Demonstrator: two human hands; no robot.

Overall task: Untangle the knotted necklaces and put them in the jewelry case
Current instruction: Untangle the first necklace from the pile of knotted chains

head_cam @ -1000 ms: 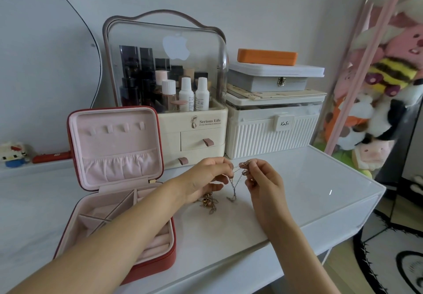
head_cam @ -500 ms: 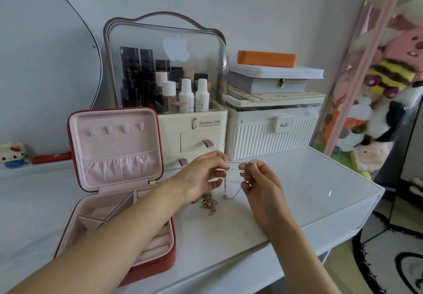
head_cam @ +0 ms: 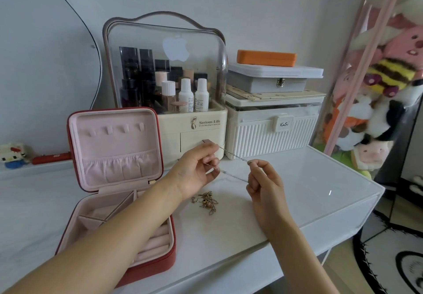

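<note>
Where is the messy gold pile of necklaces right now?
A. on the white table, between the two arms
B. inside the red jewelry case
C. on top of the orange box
A: the tangled gold necklaces lie on the white table, beside the open jewelry case, not inside it.

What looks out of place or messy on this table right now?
A tangled clump of gold necklaces lies loose on the white table, beside the open jewelry case rather than in it.
</note>
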